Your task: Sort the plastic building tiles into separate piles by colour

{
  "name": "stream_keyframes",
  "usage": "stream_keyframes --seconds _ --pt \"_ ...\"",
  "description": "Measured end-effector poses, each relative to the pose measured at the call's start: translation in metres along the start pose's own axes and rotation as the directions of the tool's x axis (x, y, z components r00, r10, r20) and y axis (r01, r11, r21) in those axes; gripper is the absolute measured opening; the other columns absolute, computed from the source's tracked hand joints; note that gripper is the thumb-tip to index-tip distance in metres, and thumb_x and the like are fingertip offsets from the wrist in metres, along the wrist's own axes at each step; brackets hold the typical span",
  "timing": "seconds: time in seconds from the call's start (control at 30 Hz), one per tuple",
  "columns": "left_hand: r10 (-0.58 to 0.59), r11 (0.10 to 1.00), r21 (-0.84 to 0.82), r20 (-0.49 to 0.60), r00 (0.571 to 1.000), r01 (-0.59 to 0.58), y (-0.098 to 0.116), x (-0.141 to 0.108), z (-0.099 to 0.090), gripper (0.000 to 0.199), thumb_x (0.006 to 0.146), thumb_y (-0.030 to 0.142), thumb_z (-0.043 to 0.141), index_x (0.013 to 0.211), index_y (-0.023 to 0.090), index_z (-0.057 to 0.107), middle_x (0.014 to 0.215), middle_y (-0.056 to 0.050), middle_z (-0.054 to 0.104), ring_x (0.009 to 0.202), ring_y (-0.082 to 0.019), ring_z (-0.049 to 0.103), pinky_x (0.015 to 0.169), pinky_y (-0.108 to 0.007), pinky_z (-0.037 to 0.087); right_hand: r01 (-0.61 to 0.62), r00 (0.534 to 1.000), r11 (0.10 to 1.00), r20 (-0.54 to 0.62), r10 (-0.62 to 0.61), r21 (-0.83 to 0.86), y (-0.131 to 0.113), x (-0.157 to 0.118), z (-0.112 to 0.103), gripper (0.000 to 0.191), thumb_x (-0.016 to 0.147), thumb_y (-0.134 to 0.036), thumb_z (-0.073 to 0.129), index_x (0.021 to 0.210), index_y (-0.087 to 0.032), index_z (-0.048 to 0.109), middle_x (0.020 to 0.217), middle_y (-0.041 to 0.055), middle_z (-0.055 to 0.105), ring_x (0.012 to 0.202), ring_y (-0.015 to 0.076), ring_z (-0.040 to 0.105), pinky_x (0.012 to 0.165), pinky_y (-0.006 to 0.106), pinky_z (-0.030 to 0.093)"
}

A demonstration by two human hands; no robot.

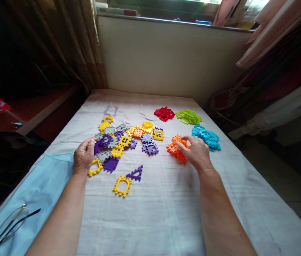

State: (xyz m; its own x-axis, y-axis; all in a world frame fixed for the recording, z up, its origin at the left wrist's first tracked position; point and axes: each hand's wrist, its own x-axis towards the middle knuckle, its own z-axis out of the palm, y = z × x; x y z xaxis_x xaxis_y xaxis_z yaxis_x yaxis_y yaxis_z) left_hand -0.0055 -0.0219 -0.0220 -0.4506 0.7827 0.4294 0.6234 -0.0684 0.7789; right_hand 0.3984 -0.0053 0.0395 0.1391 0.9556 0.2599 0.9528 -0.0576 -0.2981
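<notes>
My left hand (83,156) is at the left edge of a mixed heap of plastic interlocking tiles, its fingers curled together beside a purple tile (98,147). Whatever its fingertips hold is hidden. My right hand (199,153) reaches over a small pile of orange tiles (175,151), thumb and forefinger apart with orange showing between them. The mixed heap has yellow tiles (124,141), grey tiles (104,155), purple ones and an orange tile (137,132). Nearer to me lie a yellow square frame (116,189) and a purple triangular piece (139,174), touching or nearly so.
Beyond my right hand are piles of blue tiles (206,137), lime green tiles (188,116) and red tiles (164,113). Eyeglasses (11,224) rest on a light blue cloth (51,181) at the left. A pale sheet (150,220) covers the surface, which meets a wall (166,57).
</notes>
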Motion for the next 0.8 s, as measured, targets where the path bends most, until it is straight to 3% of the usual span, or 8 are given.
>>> stream_keyframes --seconds 0.17,0.4,0.63,0.8 --pt "-0.01 1.0 0.006 0.018 1.0 0.01 -0.004 0.001 0.0 0.047 0.088 0.055 0.046 0.099 0.018 0.073 0.107 -0.009 0.075 0.105 -0.024 0.069 0.098 -0.038 0.051 -0.119 0.98 0.988 0.145 0.133 -0.1 0.015 0.0 -0.01 0.031 0.085 -0.043 0.061 0.105 -0.023 0.073 0.104 0.0082 0.074 0.098 0.0266 0.065 0.081 0.036 0.044" --pt "-0.013 1.0 -0.003 0.021 1.0 0.013 -0.001 0.001 0.0 0.046 0.088 0.055 0.046 0.1 0.019 0.072 0.106 -0.008 0.075 0.105 -0.024 0.069 0.098 -0.037 0.051 -0.085 0.978 0.988 0.177 0.107 -0.128 0.009 -0.002 -0.007 0.032 0.084 -0.043 0.06 0.107 -0.025 0.073 0.106 0.0077 0.075 0.103 0.0267 0.064 0.083 0.036 0.044" --pt "-0.013 1.0 0.025 0.014 1.0 0.012 0.004 0.0 -0.001 0.043 0.088 0.053 0.046 0.099 0.02 0.072 0.107 -0.007 0.075 0.105 -0.023 0.069 0.097 -0.035 0.052 -0.029 0.995 0.995 0.088 0.037 -0.095 0.006 -0.003 -0.006 0.027 0.086 -0.038 0.057 0.1 -0.023 0.075 0.11 0.01 0.073 0.106 0.0276 0.061 0.085 0.038 0.044" --pt "-0.003 1.0 0.006 -0.007 1.0 0.003 0.004 -0.001 -0.002 0.042 0.089 0.052 0.046 0.097 0.02 0.072 0.11 -0.008 0.074 0.109 -0.024 0.067 0.101 -0.037 0.049 0.161 0.987 0.986 -0.019 -0.16 0.031 -0.018 -0.004 0.007 0.019 0.087 -0.032 0.059 0.095 -0.022 0.074 0.113 0.0097 0.072 0.109 0.0274 0.06 0.092 0.041 0.041"
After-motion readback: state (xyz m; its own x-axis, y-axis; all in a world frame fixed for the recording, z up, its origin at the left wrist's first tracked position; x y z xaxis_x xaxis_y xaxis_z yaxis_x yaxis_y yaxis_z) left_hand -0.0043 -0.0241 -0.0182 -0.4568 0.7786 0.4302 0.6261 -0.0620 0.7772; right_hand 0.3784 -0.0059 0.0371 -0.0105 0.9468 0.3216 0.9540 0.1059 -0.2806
